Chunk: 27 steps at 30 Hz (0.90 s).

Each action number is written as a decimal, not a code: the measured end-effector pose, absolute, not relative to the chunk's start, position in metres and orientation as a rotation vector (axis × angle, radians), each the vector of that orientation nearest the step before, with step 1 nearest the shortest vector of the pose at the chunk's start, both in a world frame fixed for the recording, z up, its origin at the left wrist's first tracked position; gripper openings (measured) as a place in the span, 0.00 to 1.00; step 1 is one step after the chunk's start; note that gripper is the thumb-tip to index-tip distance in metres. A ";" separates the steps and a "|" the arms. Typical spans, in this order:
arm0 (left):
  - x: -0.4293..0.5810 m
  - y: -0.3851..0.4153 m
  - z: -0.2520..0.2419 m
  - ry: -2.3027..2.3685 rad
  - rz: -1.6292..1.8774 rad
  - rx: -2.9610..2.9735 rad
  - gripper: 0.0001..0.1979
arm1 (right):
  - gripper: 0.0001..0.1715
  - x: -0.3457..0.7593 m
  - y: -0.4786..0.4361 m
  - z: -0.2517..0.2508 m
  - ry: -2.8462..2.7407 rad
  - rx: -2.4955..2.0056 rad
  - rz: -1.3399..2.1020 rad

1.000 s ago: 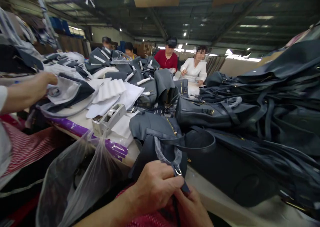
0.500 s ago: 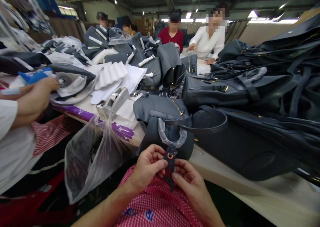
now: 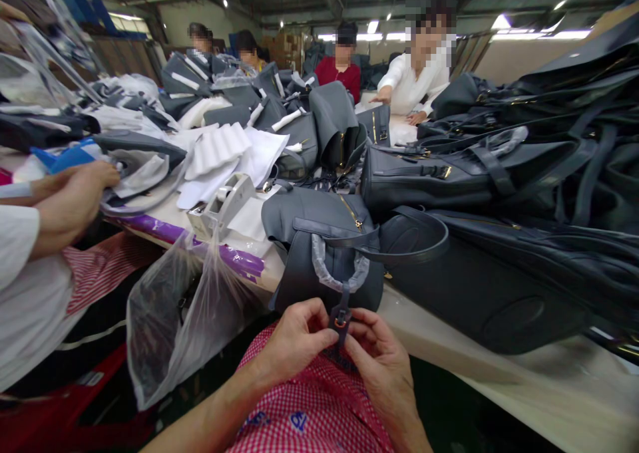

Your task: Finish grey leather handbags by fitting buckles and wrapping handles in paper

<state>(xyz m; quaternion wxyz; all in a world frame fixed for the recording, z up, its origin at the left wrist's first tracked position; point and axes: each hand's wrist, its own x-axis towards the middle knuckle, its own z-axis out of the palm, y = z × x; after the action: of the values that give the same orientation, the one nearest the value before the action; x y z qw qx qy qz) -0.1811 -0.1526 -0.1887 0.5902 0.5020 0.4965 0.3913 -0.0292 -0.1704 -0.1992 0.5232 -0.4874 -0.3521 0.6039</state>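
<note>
My left hand (image 3: pixel 294 340) and my right hand (image 3: pixel 382 353) pinch a small dark strap tab with a metal ring (image 3: pixel 340 320) between their fingertips, low in the middle of the view. The tab hangs from a grey-blue handbag (image 3: pixel 319 240) whose handle is wrapped in clear foam film. The bag rests on the near edge of the worktable (image 3: pixel 499 380), just above my lap in red checked cloth.
A clear plastic bag (image 3: pixel 174 313) hangs off the table edge at left, below a tape dispenser (image 3: pixel 222 203). Dark bags (image 3: pixel 499 173) pile up at right. A co-worker's hands (image 3: pixel 70 193) work at left; other people sit at the far end.
The view has settled slightly lower. My hands have come closer together on the strap tab and moved a little up toward the bag. The co-worker's hand at left shifted slightly.
</note>
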 end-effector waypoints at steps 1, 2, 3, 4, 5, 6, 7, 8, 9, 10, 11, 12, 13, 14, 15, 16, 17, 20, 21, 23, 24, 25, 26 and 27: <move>-0.181 -0.152 -0.190 1.128 0.920 1.155 0.09 | 0.26 -0.029 -0.170 -0.199 -0.851 -1.159 1.456; -0.180 -0.151 -0.191 1.098 0.922 1.140 0.10 | 0.26 -0.029 -0.170 -0.198 -0.859 -1.146 1.468; -0.180 -0.150 -0.192 1.071 0.919 1.127 0.10 | 0.25 -0.029 -0.170 -0.198 -0.861 -1.129 1.482; -0.179 -0.149 -0.192 1.056 0.914 1.123 0.10 | 0.24 -0.029 -0.170 -0.197 -0.856 -1.111 1.502; -0.179 -0.149 -0.193 1.056 0.908 1.133 0.10 | 0.23 -0.029 -0.170 -0.196 -0.847 -1.091 1.532; -0.178 -0.149 -0.192 1.070 0.906 1.157 0.09 | 0.22 -0.029 -0.170 -0.196 -0.831 -1.072 1.562; -0.177 -0.150 -0.192 1.093 0.907 1.191 0.08 | 0.21 -0.028 -0.170 -0.197 -0.814 -1.050 1.596; -0.177 -0.151 -0.191 1.119 0.908 1.229 0.07 | 0.19 -0.027 -0.170 -0.197 -0.800 -1.026 1.626; -0.177 -0.152 -0.189 1.145 0.908 1.266 0.06 | 0.18 -0.026 -0.171 -0.198 -0.794 -1.008 1.646; -0.176 -0.153 -0.188 1.170 0.905 1.301 0.06 | 0.18 -0.025 -0.171 -0.199 -0.797 -1.003 1.650; -0.176 -0.154 -0.186 1.192 0.899 1.328 0.06 | 0.19 -0.024 -0.171 -0.200 -0.810 -1.020 1.637; -0.176 -0.155 -0.185 1.211 0.895 1.346 0.06 | 0.21 -0.024 -0.170 -0.200 -0.832 -1.059 1.603; -0.176 -0.155 -0.183 1.226 0.887 1.359 0.06 | 0.22 -0.023 -0.170 -0.200 -0.861 -1.114 1.549; -0.177 -0.156 -0.183 1.235 0.881 1.369 0.06 | 0.23 -0.023 -0.169 -0.199 -0.905 -1.176 1.474; -0.177 -0.156 -0.182 1.239 0.879 1.375 0.06 | 0.22 -0.024 -0.168 -0.197 -0.965 -1.233 1.382; -0.177 -0.156 -0.182 1.234 0.881 1.372 0.06 | 0.19 -0.024 -0.167 -0.195 -1.033 -1.271 1.280; -0.177 -0.156 -0.183 1.221 0.886 1.354 0.05 | 0.17 -0.024 -0.166 -0.193 -1.101 -1.283 1.182; -0.177 -0.155 -0.183 1.142 0.905 1.221 0.06 | 0.15 -0.019 -0.164 -0.189 -1.263 -1.306 0.986; -0.177 -0.155 -0.183 1.108 0.908 1.163 0.07 | 0.16 -0.015 -0.164 -0.190 -1.318 -1.347 0.950; -0.179 -0.153 -0.181 1.041 0.910 1.052 0.08 | 0.19 -0.003 -0.165 -0.194 -1.497 -1.535 0.867; -0.180 -0.153 -0.180 1.010 0.906 1.000 0.09 | 0.20 0.004 -0.166 -0.197 -1.607 -1.660 0.814; -0.180 -0.153 -0.179 0.984 0.901 0.950 0.10 | 0.20 0.010 -0.167 -0.201 -1.704 -1.776 0.759; -0.181 -0.153 -0.178 0.963 0.894 0.907 0.11 | 0.19 0.015 -0.169 -0.205 -1.776 -1.854 0.722; -0.182 -0.153 -0.177 0.950 0.887 0.878 0.11 | 0.18 0.018 -0.171 -0.207 -1.817 -1.869 0.731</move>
<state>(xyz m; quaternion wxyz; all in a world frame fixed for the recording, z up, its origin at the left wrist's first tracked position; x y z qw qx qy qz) -0.1816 -0.1529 -0.1774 0.7080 0.3952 0.4279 0.3993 0.0181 -0.1714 -0.2072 0.2154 -0.6740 -0.6555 0.2638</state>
